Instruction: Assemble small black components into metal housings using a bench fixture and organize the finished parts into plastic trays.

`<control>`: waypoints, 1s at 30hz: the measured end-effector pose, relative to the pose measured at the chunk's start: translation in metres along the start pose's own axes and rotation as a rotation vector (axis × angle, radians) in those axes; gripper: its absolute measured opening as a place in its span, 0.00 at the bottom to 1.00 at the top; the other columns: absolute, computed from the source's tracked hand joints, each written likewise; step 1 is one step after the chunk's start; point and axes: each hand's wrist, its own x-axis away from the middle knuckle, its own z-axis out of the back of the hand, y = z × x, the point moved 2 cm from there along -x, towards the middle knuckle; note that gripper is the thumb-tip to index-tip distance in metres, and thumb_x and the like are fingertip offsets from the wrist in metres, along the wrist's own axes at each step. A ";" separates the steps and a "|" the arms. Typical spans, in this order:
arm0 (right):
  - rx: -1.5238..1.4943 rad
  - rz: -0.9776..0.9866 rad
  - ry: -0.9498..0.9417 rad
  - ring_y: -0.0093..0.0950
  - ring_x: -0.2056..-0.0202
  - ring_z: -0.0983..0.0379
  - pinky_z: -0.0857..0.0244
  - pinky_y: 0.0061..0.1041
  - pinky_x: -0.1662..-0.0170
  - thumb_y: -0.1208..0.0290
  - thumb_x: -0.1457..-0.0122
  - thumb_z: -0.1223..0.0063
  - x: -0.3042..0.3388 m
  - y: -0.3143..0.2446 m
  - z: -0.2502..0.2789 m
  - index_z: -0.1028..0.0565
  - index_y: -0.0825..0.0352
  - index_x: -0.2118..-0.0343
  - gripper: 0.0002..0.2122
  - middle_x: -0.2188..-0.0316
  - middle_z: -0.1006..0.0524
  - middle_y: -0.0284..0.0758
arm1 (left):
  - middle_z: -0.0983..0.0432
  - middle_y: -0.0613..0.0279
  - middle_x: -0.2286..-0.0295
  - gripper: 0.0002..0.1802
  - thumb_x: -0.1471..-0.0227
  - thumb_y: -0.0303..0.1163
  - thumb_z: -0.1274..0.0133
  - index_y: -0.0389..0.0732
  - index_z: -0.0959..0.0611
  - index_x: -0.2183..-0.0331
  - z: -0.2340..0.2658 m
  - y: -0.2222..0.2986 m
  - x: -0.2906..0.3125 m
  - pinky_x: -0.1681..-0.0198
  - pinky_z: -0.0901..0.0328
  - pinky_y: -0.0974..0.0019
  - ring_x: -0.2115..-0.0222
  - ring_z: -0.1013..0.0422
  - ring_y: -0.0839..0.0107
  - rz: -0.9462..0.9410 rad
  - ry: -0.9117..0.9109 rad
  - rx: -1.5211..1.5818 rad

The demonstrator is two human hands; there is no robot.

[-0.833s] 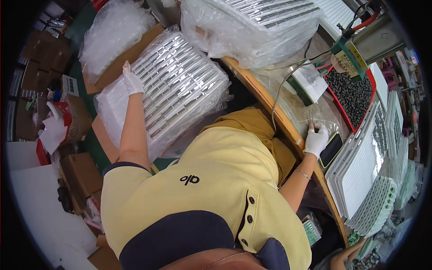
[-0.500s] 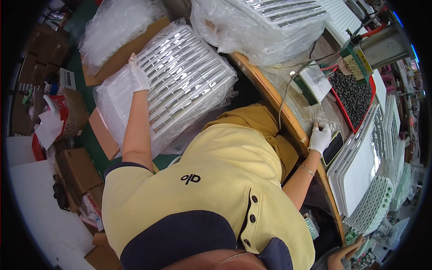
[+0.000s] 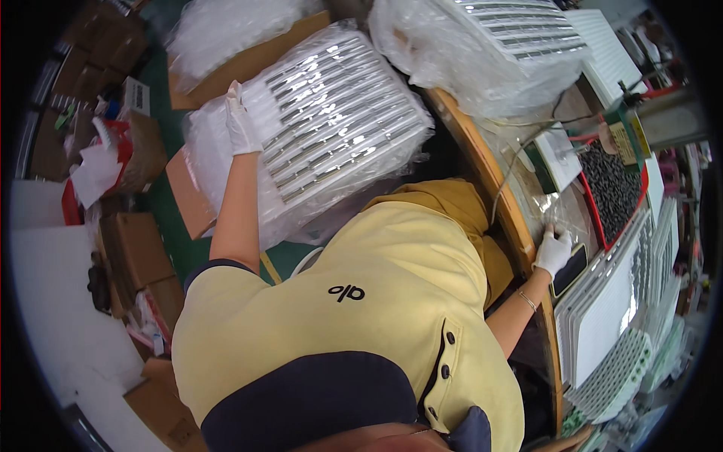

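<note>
My left hand [image 3: 242, 126], in a white glove, rests at the left side of a stack of shiny silver tubes [image 3: 335, 113] in rows, wrapped in clear plastic film. Its fingers look stretched out along the film. On the workbench at the right, my gloved right hand [image 3: 553, 250] has its fingers drawn together by a thin clear plastic piece [image 3: 561, 211]; what they hold, if anything, is too small to make out. A dark-screened phone [image 3: 570, 271] lies beside that hand.
A red tray [image 3: 644, 188] of small black parts stands beyond my right hand, near a clamp-like machine [image 3: 625, 135]. White panels [image 3: 599, 324] are stacked at the right. Another wrapped stack [image 3: 482, 53] sits on the bench [image 3: 482, 154]. Cardboard boxes [image 3: 135, 252] stand at the left.
The whole view has shifted, so the bench and wrapped stacks sit further right. Both hands stay at about the same places on the stack and the bench.
</note>
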 end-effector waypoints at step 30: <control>-0.005 -0.023 -0.029 0.36 0.68 0.27 0.35 0.30 0.61 0.66 0.51 0.41 0.000 -0.006 0.003 0.22 0.68 0.72 0.09 0.72 0.23 0.41 | 0.47 0.57 0.42 0.36 0.42 0.56 0.68 0.40 0.42 0.41 -0.052 -0.021 0.051 0.38 0.66 0.62 0.41 0.52 0.67 0.078 0.098 0.154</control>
